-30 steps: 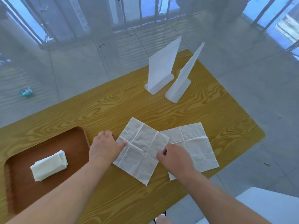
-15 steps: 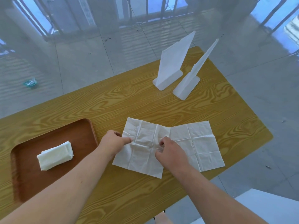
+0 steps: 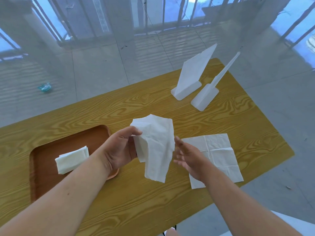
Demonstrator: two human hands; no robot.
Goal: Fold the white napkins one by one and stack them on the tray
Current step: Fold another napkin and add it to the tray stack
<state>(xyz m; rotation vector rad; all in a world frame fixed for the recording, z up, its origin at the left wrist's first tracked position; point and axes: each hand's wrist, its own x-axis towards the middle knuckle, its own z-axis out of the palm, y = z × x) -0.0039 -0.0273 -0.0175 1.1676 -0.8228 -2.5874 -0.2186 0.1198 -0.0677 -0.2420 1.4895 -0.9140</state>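
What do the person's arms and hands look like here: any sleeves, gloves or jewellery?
Both forearms are bare up to the frame edge, with no sleeves in view. The left hand and right hand wear no gloves, and no rings, watch or bracelet show. Nails look short and unpainted.

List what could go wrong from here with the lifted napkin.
1. Only the left hand pinches the napkin; the right hand is open beside it, so the limp sheet may crease unevenly or slip.
2. Its hanging corner could drag across the flat napkin on the table and shift it.
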